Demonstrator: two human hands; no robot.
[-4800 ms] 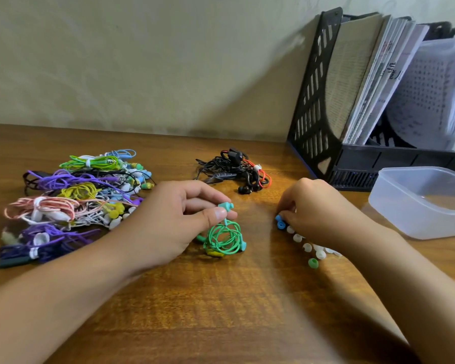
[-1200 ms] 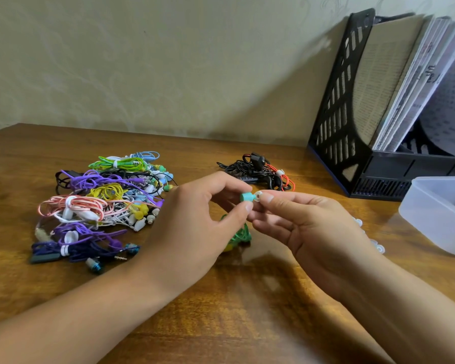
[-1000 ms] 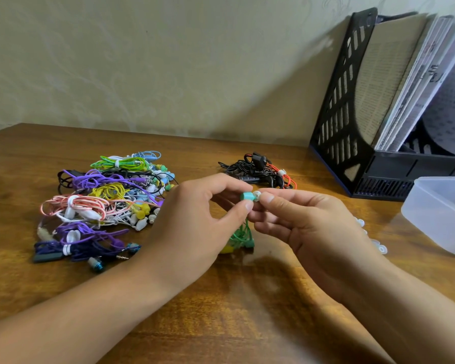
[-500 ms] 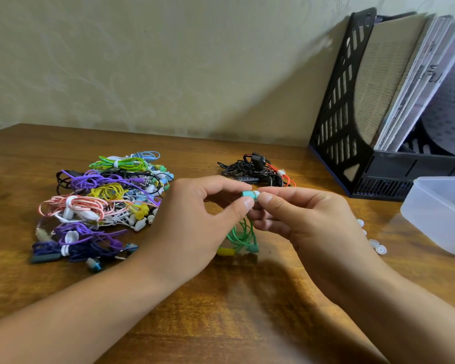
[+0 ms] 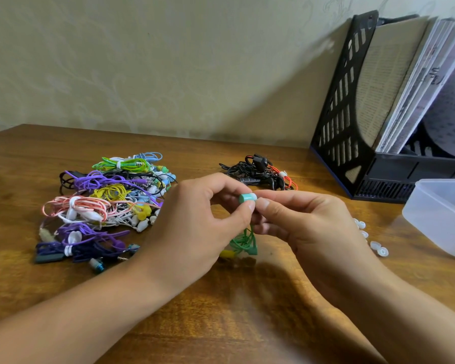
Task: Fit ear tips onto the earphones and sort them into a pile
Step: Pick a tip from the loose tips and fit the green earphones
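Observation:
My left hand (image 5: 195,224) pinches a teal earbud (image 5: 244,198) between thumb and forefinger above the table. A white ear tip (image 5: 253,197) sits against the bud's end, pinched by my right hand (image 5: 305,222). The bud's green coiled cable (image 5: 243,241) hangs down from between my hands to the wood. A pile of coloured earphones (image 5: 103,203) lies to the left. Loose white ear tips (image 5: 376,245) lie right of my right hand.
A black and red bundle of earphones (image 5: 260,172) lies behind my hands. A clear plastic tub (image 5: 441,219) stands at the right edge. A black file rack (image 5: 352,127) with papers stands at the back right against the wall.
Both hands stay together at the teal bud. The white tip has been pressed closer onto the bud's end, and the green coil has dropped lower, more into sight.

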